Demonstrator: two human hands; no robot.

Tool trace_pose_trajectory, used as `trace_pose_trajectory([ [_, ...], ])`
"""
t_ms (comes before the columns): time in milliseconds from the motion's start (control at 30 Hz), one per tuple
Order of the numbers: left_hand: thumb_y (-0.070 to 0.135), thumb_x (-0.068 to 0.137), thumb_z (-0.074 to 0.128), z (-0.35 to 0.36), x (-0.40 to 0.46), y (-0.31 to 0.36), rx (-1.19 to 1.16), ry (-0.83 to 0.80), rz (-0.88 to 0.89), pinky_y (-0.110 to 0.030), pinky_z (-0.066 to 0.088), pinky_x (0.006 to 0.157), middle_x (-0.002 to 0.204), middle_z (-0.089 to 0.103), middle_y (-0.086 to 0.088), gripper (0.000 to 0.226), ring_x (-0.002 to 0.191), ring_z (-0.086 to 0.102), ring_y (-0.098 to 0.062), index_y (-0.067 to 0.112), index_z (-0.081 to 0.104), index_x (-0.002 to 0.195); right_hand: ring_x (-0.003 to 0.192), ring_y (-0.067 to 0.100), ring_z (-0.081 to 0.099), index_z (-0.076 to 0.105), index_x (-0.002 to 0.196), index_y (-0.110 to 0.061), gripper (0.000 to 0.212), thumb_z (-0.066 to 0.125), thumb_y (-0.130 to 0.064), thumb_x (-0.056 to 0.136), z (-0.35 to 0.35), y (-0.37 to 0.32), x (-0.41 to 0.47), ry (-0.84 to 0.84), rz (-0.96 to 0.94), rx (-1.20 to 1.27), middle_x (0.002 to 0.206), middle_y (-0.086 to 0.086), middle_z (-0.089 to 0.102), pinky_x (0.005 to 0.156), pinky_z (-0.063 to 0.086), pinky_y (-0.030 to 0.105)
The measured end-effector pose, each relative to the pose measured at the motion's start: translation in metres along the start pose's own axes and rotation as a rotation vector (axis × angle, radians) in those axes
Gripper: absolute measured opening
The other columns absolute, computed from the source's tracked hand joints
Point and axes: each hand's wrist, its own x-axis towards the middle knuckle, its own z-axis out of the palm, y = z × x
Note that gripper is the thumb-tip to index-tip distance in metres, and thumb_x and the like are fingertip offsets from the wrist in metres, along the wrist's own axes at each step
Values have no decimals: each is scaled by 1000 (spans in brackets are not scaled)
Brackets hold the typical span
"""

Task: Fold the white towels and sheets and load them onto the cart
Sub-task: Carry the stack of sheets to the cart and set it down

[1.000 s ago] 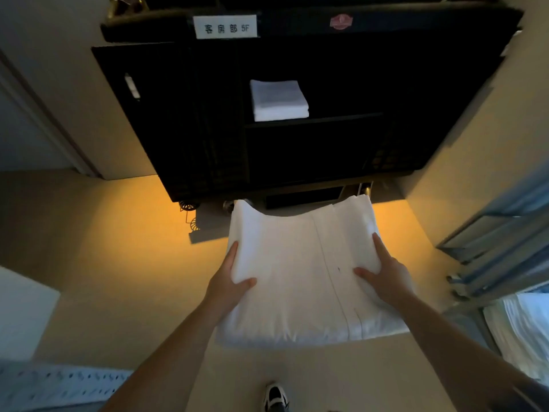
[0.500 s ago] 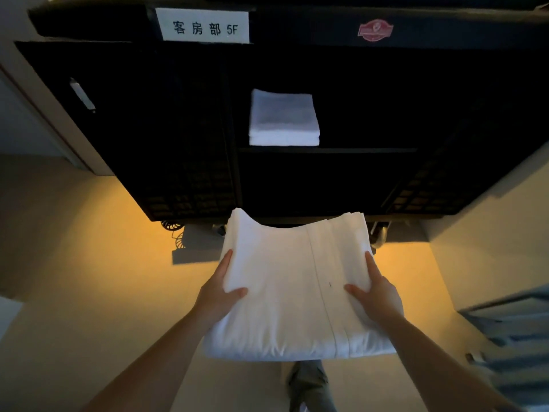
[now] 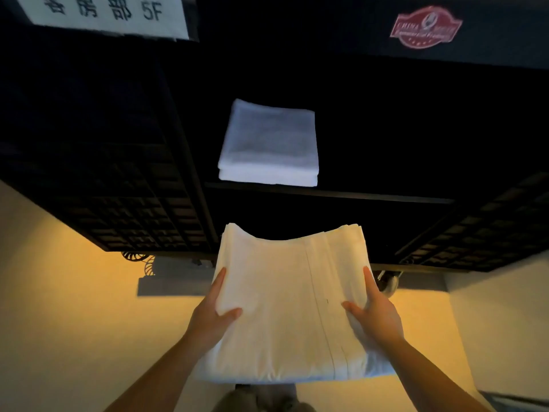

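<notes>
Right now a folded white sheet (image 3: 292,307) is held flat in front of the black cart (image 3: 386,144), its far edge level with the dark opening below the cart's middle shelf (image 3: 329,195). The left hand (image 3: 211,313) grips the sheet's left edge, thumb laid across the top and the fingers tucked underneath; the right hand (image 3: 375,311) mirrors it on the right edge, thumb on top near a stitched seam. Holding both side edges this way probably keeps the stack of layers from sagging or sliding apart while it is carried level, like a tray. The far edge dips a little in the middle, where nothing supports it.

On the middle shelf, at its left end and close to the front edge, a smaller folded towel (image 3: 269,144) already lies squared up, so the loading has begun. The space beneath that shelf looks free, though it is too dark to be sure, and the sheet's height suggests that is where it is meant to go. A white label (image 3: 104,11) reading "5F" sits at the cart's top left corner, and a red badge (image 3: 425,27) toward its top right. The next move likely calls for sliding the sheet in flat and letting go only once it rests on the bottom shelf.
</notes>
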Motion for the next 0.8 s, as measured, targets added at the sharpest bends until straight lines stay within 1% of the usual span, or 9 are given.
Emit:
trace_pose_trajectory([
  [133,20,85,71,11,83,-34,-47,-37,50,-25,46,85,141,43,2,91,116,51,-14,40,10,149,113,25,59,1,152,-31,92,65,-41,87,54,9,75,39,-39,6,134,5,54,88,51,38],
  [233,24,87,69,20,142,-58,-29,-28,114,-42,47,95,146,38,3,89,125,47,-21,41,8,149,109,25,60,3,152,-34,91,65,-43,86,99,23,133,108,-78,28,132,3,55,85,54,38],
  [300,24,89,67,27,183,-75,29,16,179,-41,44,97,149,33,7,86,130,42,-21,45,7,147,95,18,62,5,151,-36,91,66,-44,85,130,33,175,159,-119,34,124,3,59,72,55,30],
  [367,20,91,64,32,222,-90,36,27,231,-41,40,101,152,29,8,83,135,35,-23,46,5,144,72,5,56,4,151,-39,92,67,-47,84,154,41,218,201,-140,26,112,0,59,53,42,15],
  [433,15,92,62,39,259,-104,25,44,264,-37,39,102,152,30,6,83,136,34,-24,45,5,144,55,3,52,-5,148,-48,95,65,-53,83,176,49,256,244,-146,25,96,-6,56,40,33,12],
  [467,12,92,62,42,276,-110,12,58,279,-32,39,99,151,31,7,83,136,35,-23,46,6,144,53,4,53,-8,146,-51,96,64,-55,82,187,53,275,260,-153,24,91,-7,55,38,34,15],
  [600,13,91,63,56,334,-127,18,128,299,-24,34,95,148,29,13,78,135,32,-19,49,19,144,68,10,54,-5,140,-62,96,69,-54,78,224,66,340,334,-144,97,100,-4,48,47,45,22],
  [733,8,89,65,69,371,-144,-73,79,333,-28,34,99,153,26,8,78,139,28,-20,39,24,147,83,28,63,8,150,-39,89,66,-50,83,256,74,387,412,-170,-87,121,15,57,57,38,23],
  [800,9,88,66,75,380,-155,-81,74,347,-34,37,103,154,26,2,77,139,30,-24,32,25,149,88,30,63,9,150,-36,88,65,-51,84,268,83,401,416,-170,-125,122,18,56,60,38,24],
])
